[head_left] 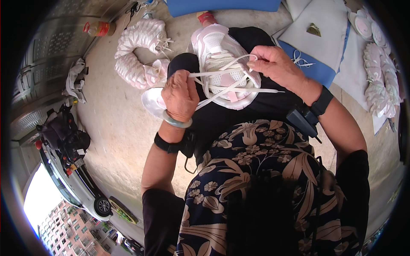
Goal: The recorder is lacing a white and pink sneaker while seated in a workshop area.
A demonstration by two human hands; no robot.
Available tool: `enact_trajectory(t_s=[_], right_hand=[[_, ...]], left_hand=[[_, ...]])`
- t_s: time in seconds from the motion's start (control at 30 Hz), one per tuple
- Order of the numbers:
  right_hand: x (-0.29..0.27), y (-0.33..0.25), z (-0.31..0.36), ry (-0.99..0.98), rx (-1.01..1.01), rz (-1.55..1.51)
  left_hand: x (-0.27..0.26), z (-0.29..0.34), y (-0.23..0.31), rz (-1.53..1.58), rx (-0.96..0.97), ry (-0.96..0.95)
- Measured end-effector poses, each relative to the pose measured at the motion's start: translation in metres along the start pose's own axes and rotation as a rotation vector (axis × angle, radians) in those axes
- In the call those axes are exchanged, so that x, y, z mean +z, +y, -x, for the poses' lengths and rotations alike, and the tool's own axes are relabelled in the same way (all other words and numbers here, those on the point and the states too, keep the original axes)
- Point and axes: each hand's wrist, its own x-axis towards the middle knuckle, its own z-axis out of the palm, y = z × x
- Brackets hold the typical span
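Observation:
A white and pale pink shoe upper [222, 49] rests across my lap, with white lace threaded in crossing rows over its tongue. My left hand [181, 94] is closed at the upper's left side, gripping the white shoelace [213, 73], which runs taut across the upper. My right hand [275, 64] pinches a loop of lace between thumb and forefinger at the upper's right edge. One loose lace tip [271, 90] sticks out to the right below that hand. Beside my left hand, another white piece [151, 101] shows partly; the hand covers the rest.
A curved row of nested shoe uppers [134, 51] lies on the floor at the left. More stacked uppers [378, 85] are at the far right. Grey-and-blue sheets [320, 47] carry a small bundle of laces [302, 59]. A bottle [102, 29] stands near the left wall.

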Motion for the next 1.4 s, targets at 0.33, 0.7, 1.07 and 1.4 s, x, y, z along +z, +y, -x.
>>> enact_trajectory(t_s=[0.33,0.7,1.07,1.4], right_hand=[[-0.013,0.006,-0.001,0.082,0.059,-0.044],[-0.009,0.035,0.017,0.092,0.217,-0.290],[0.000,0.046,0.008,0.174,0.337,-0.219],[0.001,0.053,0.007,0.291,0.300,-0.196]], left_hand=[[-0.001,-0.013,-0.011,0.010,-0.036,-0.052],[-0.025,0.057,-0.086,-0.149,-0.479,0.122],[-0.004,0.181,-0.171,-0.351,-1.477,-0.031],[0.034,0.215,-0.190,-0.393,-1.295,0.001]])
